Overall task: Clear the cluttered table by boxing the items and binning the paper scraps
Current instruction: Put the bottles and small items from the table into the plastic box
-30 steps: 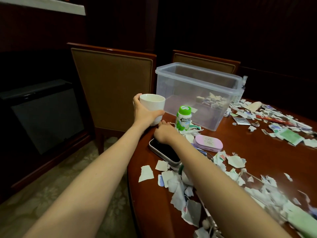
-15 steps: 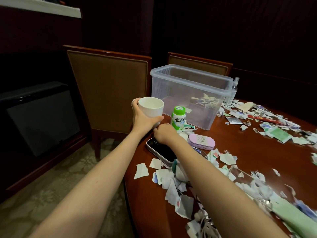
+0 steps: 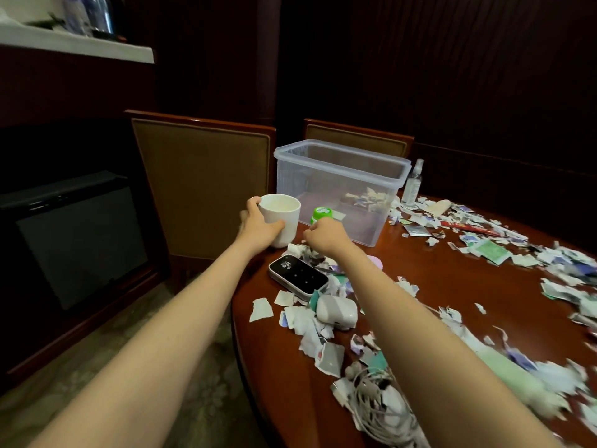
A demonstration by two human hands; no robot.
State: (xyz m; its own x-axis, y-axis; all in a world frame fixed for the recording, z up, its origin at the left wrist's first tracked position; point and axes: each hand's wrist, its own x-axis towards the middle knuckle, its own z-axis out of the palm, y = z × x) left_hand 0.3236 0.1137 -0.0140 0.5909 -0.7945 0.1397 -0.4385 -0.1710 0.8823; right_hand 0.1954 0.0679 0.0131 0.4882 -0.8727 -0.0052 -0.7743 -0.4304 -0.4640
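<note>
Right hand (image 3: pixel 326 236) now grips bottle (image 3: pixel 320 214); box (image 3: pixel 399 171) holds scraps (image 3: pixel 368 197).

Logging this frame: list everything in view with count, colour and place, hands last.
plastic box: one, clear, far side of the table, a few scraps inside
cup: one, white, left of the box
bottle: one, green cap, in front of the box
device: one, black screen, near the table edge
white case: one, beside the device
pink case: one, mostly behind the right forearm
spray bottle: one, clear, right of the box
cables: one tangle, white, near edge
paper scraps: many, white, green, blue, all over the table
table: one, red-brown
chairs: two, brown, behind the table
left hand: grips the cup
right hand: curled round the bottle
</note>
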